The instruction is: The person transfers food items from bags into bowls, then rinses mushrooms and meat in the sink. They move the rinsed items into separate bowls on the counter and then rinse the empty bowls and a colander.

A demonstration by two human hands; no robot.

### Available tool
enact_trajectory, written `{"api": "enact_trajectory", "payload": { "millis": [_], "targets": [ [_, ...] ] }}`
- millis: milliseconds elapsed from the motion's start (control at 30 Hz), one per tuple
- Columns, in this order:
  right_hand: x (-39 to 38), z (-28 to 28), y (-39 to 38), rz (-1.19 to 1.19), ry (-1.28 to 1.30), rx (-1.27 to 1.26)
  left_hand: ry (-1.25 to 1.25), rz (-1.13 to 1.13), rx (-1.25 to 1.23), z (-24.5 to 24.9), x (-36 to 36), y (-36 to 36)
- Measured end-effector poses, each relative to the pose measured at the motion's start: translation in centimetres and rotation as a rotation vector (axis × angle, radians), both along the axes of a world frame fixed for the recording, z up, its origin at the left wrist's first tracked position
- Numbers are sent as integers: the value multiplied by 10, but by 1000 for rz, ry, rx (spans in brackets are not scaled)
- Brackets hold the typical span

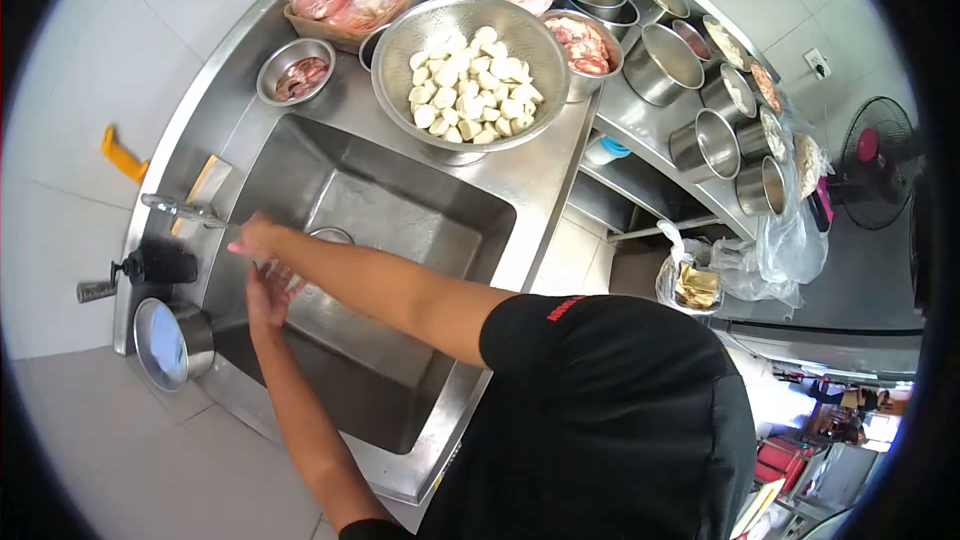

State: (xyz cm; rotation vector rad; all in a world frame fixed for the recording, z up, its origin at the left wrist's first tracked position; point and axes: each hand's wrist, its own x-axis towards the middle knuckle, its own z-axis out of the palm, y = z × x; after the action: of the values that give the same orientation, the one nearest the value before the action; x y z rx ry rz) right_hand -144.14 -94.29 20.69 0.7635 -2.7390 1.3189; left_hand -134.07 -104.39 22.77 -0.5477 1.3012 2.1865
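Note:
Both my hands are over the stainless steel sink (400,230), close to the metal faucet (185,208). My right hand (256,237) is bent at the wrist beside the tip of the spout, and its fingers are mostly hidden. Just below it, my left hand (270,294) has its fingers spread and holds nothing that I can see. Near the sink's far end, the drain (332,236) shows partly behind my right forearm. A large perforated steel colander (390,90) stands on the counter beside the sink, holding pale, round cut pieces.
A small bowl of reddish meat (300,78) and a basket of bagged meat (345,10) stand on the counter. A steel pot (195,340) is at the sink's near-left corner. Several steel containers (705,145) line the shelf at right. A fan (875,155) stands beyond.

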Motion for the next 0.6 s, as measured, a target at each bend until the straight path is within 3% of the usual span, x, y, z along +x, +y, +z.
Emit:
{"api": "enact_trajectory", "payload": {
  "millis": [100, 167, 233, 300, 333, 400, 433, 467, 500, 533, 600],
  "targets": [
    [9, -11, 6, 8, -308, 119, 56, -86, 67, 29, -26, 10],
    [68, 46, 55, -134, -274, -20, 21, -92, 43, 43, -47, 23],
    [106, 56, 84, -339, -270, -142, 2, -41, -154, 76, -50, 52],
    [138, 55, 108, -525, -239, -296, 40, -94, -186, 47, -84, 49],
    [146, 35, 116, -527, -95, -391, 81, -116, -216, 32, -100, 47],
    [188, 95, 190, -196, -309, -410, 327, -231, -414, -3, -126, 31],
    [188, 64, 198, -191, -350, -461, 346, -317, -265, -13, -138, 9],
    [228, 134, 252, -111, -544, -457, 353, -404, -115, -19, -148, -10],
    [239, 111, 269, -107, -671, -801, 351, -375, -304, -14, -152, -6],
    [250, 84, 291, -91, -519, -718, 329, -350, -489, -8, -156, 0],
    [308, 120, 358, -243, -413, -483, 474, -122, -1315, -16, -166, -2]
  ]
}}
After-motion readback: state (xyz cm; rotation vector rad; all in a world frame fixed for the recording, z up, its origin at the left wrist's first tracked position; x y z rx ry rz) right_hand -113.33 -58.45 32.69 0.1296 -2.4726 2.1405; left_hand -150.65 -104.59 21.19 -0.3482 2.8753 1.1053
